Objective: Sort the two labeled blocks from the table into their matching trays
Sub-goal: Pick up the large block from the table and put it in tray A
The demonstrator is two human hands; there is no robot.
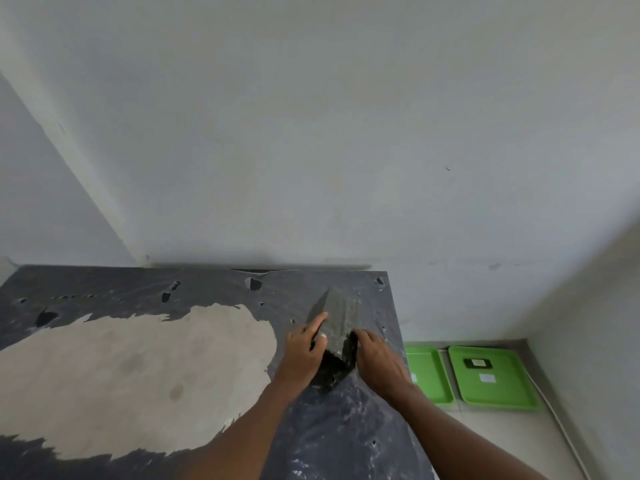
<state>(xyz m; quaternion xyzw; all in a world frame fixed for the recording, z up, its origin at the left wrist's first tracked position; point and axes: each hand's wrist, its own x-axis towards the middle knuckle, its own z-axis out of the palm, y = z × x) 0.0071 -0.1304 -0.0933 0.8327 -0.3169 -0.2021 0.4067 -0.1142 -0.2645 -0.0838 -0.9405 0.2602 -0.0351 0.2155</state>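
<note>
Gripping the first block, by the look of it: head view, single frame. Item one, block (341,320), a grey, rough-faced oblong lying on the tabletop (138,358) near its right edge, long axis running away from the person; no label is legible on it. Item two, left hand (304,351), pressed to the block's left face, fingers (317,323) laid nearly straight along the upper edge, thumb over the near end. Item three, right hand (375,358), curled against the block's right near corner, fingers bent round it and partly hidden. Both hands grasp the block between them; whether it has left the surface cannot be told. Item four, two green trays on the floor, right of the block and below tabletop level: near tray (427,375), partly cut off by the tabletop edge, and far tray (491,379), holding a small dark object and a pale tag. Tray markings unreadable. Second block not visible. Judgement: pickup stage, early in the task; the next move calls for a firm two-handed lift, then a carry rightward and down to whichever tray matches.
</note>
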